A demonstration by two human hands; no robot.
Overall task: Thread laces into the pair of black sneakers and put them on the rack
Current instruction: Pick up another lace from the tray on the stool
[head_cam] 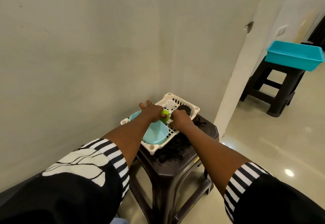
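Both hands reach onto the white rack (175,132), a slatted plastic tray set on a dark stool (177,169) in the wall corner. Left hand (152,112) grip: thumb curled against a green round thing (165,114) at the rack's middle, other fingers spread straight and pointing past the rack's far-left edge toward the wall. Right hand (181,119) grip: fingers curled down just right of the green thing; what they hold is hidden under the hand, cannot tell. The two hands sit close together, the green thing between them.

On the rack: a light blue square container (155,135) at the near-left part, under the left forearm; a blue bowl rim (134,116) at the far-left; a small white cup (170,103) at the far side; a black round lid-like thing (183,109) at the far-right corner, just beyond the right hand.

Black laces or straps (173,150) lie in a loose heap on the stool top, partly under the rack's near-right edge, with more black loops (200,122) showing right of the rack. Sneakers themselves cannot be made out.

Well right of the rack, past a white pillar (246,65), a second dark stool (270,90) carries a turquoise tub (293,56). Striped black-and-white sleeves (112,155) show on both arms.
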